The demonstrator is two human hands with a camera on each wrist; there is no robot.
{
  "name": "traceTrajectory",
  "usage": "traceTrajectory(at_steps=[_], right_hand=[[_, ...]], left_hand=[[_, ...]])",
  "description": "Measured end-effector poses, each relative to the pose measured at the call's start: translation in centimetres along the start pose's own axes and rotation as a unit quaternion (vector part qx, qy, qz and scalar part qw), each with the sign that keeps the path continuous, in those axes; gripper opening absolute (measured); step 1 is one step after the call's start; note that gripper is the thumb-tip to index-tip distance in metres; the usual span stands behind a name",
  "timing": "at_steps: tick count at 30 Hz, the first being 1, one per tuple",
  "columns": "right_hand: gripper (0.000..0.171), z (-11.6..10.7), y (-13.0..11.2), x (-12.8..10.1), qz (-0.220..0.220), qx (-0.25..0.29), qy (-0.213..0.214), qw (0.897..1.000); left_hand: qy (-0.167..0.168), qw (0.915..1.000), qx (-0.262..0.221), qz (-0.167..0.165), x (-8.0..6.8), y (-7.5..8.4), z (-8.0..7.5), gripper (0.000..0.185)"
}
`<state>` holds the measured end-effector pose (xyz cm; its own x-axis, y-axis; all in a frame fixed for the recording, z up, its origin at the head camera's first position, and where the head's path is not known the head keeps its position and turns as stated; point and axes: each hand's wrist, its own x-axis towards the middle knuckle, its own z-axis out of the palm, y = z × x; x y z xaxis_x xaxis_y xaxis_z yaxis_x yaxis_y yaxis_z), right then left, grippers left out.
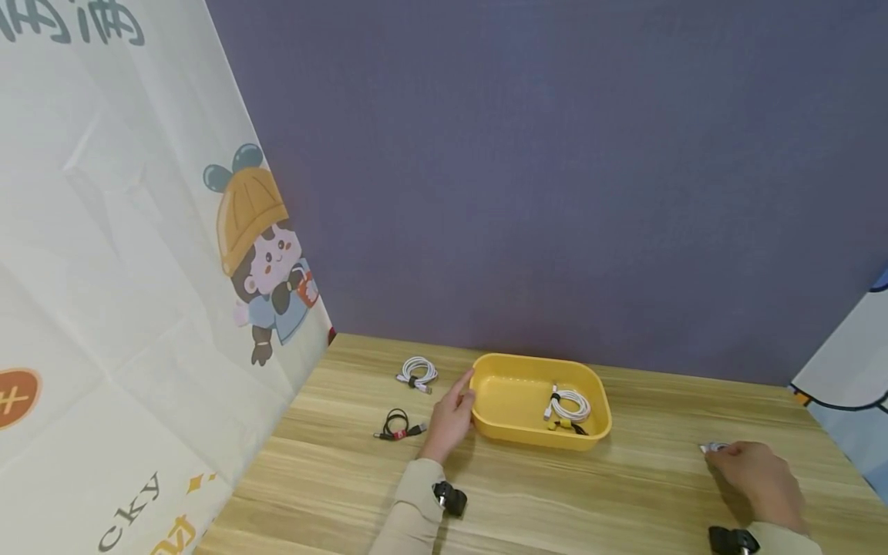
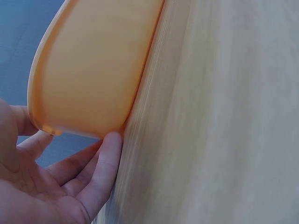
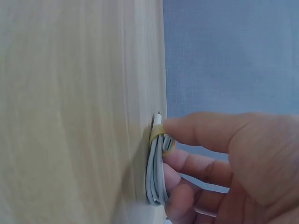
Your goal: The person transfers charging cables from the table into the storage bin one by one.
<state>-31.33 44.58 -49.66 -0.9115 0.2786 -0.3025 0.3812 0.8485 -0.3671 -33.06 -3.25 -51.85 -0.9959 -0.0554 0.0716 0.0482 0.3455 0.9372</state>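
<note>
My left hand (image 1: 449, 422) is at the left end of a yellow plastic tray (image 1: 513, 438). In the left wrist view its fairly straight fingers (image 2: 108, 156) touch the tray's end wall (image 2: 88, 93), one low beside the tabletop, another up by the rim. Over on the right side, my right hand (image 1: 758, 479) pinches a coiled white cable (image 3: 156, 179) between thumb and fingers. A yellow tie (image 3: 158, 133) binds that coil, which is at the table surface; whether it still touches the wood I cannot tell.
Inside the tray lie a coiled white cable (image 1: 573, 404) and a black cable with a yellow tie (image 1: 567, 425). Left of the tray are another white cable (image 1: 418, 372) and a black cable with a red tie (image 1: 398, 430). A dark partition (image 1: 555, 193) rises behind the table.
</note>
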Motion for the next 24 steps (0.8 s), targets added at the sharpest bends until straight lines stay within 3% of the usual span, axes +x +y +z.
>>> traceTrajectory(at_steps=[5,18,24], right_hand=[[0.045,0.18,-0.15,0.17,-0.01,0.001,0.003,1.0],[0.047,-0.16,0.05,0.07,-0.048,0.004,-0.017,0.999],[0.041,-0.17,-0.01,0.02,-0.07,0.006,0.004,0.998]], left_hand=[[0.002,1.0,-0.002,0.004,-0.02,0.01,0.07,0.046],[0.002,1.0,-0.002,0.003,0.06,0.01,0.18,0.045],[0.001,1.0,0.0,0.004,0.05,-0.07,0.16,0.045]])
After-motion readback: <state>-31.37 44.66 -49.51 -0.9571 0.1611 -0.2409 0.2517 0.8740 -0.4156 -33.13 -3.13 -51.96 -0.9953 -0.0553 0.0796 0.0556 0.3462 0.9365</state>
